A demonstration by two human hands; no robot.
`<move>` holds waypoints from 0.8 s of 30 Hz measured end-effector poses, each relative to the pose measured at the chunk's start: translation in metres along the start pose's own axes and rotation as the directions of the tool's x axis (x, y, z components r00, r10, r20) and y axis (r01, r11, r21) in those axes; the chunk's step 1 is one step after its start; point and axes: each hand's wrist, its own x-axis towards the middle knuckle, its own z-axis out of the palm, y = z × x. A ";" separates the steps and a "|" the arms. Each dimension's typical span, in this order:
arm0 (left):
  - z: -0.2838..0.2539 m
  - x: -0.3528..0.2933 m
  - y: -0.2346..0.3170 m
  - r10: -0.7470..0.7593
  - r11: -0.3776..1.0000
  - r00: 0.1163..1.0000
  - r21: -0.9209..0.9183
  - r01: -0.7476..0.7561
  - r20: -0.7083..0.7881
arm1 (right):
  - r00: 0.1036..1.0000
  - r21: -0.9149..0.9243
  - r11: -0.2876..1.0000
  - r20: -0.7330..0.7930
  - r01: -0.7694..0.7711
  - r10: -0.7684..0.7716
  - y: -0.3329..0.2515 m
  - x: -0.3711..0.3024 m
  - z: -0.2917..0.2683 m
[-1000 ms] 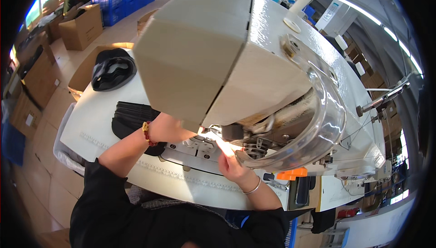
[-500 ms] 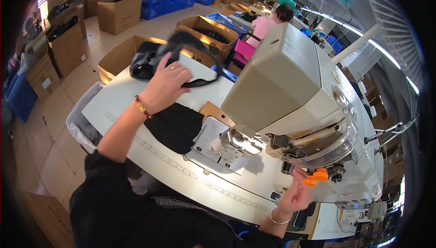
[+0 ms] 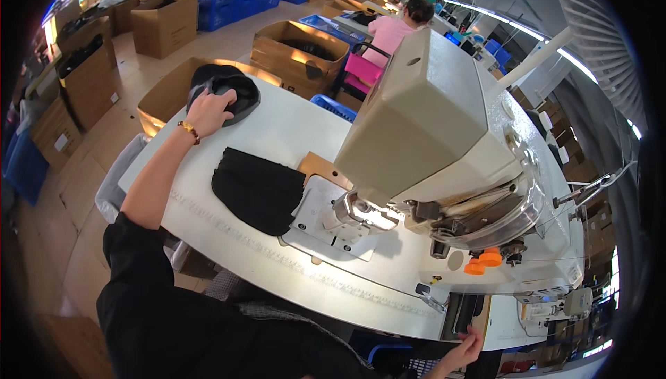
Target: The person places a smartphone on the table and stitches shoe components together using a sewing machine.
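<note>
At the far left of the white sewing table, my left hand has its fingers curled over a black cap-like piece, resting on other dark pieces. Black fabric pieces, curved and seemingly stacked, lie flat beside the sewing machine's metal plate. The sewing machine rises over the table with its lamp lit. My right hand is low at the right, beside a narrow dark tray at the table's edge. Its fingers are loosely apart, with nothing visible in them.
An open carton stands behind the table's left end, near a lined grey bin. Another carton and a blue basket are farther back. A person in pink sits beyond the machine. Orange knobs jut from its front.
My left hand has moved left and brought the black cap-like piece down onto the dark pieces. My right hand has dropped from near the orange knobs to the tray. The view has shifted slightly.
</note>
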 end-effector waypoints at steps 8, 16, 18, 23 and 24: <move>0.017 0.008 -0.008 -0.060 0.997 0.993 0.052 0.055 0.102 | 0.941 0.057 0.974 -0.250 -0.219 0.227 0.089 -0.034 -0.069; 0.025 0.027 0.001 -0.177 0.764 0.978 0.642 0.066 0.110 | 0.888 -0.287 0.850 -0.271 -0.443 0.371 0.170 -0.080 -0.129; 0.022 0.054 -0.019 -0.372 0.807 0.870 0.576 0.130 0.324 | 0.859 -0.373 0.774 -0.247 -0.512 0.449 0.199 -0.100 -0.143; 0.022 0.095 -0.094 -0.180 0.974 0.832 0.215 0.075 0.525 | 0.770 -0.619 0.561 -0.113 -0.549 0.628 0.260 -0.154 -0.158; 0.023 0.093 -0.102 -0.150 0.986 0.859 0.139 0.093 0.490 | 0.754 -0.647 0.541 -0.081 -0.537 0.652 0.267 -0.163 -0.156</move>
